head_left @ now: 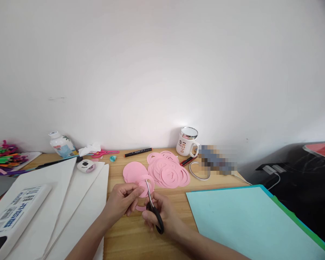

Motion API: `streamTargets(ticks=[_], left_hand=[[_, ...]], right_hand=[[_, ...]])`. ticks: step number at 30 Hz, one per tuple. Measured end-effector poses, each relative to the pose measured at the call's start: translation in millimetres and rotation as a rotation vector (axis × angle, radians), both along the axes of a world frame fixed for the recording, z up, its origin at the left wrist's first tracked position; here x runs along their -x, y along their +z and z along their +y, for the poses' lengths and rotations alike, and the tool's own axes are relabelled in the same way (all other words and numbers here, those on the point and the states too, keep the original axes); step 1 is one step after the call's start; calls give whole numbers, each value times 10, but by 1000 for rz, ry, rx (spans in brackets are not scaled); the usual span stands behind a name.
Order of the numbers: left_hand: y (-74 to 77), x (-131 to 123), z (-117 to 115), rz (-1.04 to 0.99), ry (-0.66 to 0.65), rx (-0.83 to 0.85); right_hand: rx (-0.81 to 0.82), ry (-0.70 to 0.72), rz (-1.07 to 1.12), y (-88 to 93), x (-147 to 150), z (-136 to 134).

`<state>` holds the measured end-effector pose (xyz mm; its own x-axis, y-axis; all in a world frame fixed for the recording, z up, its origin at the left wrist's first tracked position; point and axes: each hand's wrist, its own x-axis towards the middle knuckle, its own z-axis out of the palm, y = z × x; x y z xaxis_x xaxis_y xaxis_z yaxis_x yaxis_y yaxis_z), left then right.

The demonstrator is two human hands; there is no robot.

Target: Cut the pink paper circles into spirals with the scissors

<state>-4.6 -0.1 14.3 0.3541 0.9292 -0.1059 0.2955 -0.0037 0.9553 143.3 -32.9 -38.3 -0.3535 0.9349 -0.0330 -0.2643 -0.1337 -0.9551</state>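
Note:
Between finger and thumb, my left hand [124, 198] pinches a pink paper circle [143, 191] that is partly cut into a curling strip. My right hand [164, 213] grips black-handled scissors [157, 216], with the blades at the paper's right side. A curved pink strip hangs below the circle, partly hidden by my fingers. Just beyond my left hand lie uncut-looking pink circles [134, 169]. To their right is a heap of pink paper spirals [168, 171] on the wooden table [130, 234].
White sheets [89, 202] and a white box [18, 213] cover the left side; turquoise sheets [246, 213] lie at the right. Along the wall stand a mug [186, 144] and a white bottle [61, 144], with a black marker [138, 152] and pink scissors [104, 153] between them.

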Motion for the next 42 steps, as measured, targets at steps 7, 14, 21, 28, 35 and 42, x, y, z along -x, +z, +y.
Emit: streamTargets(ticks=[7, 14, 21, 28, 35, 42], left_hand=[[-15, 12, 6, -15, -6, -38], [4, 54, 16, -61, -31, 16], [-34, 55, 38, 80, -291, 282], [-182, 62, 165, 527, 209, -242], [-315, 17, 135, 575, 10, -113], [-340, 24, 148, 551, -21, -180]], right_hand=[[24, -70, -53, 9, 0, 1], [-24, -237, -53, 5, -61, 68], [-67, -518, -64, 57, -111, 87], [-72, -495, -85, 7, -134, 138], [-98, -439, -149, 43, -109, 119], [-208, -419, -403, -45, -115, 94]])
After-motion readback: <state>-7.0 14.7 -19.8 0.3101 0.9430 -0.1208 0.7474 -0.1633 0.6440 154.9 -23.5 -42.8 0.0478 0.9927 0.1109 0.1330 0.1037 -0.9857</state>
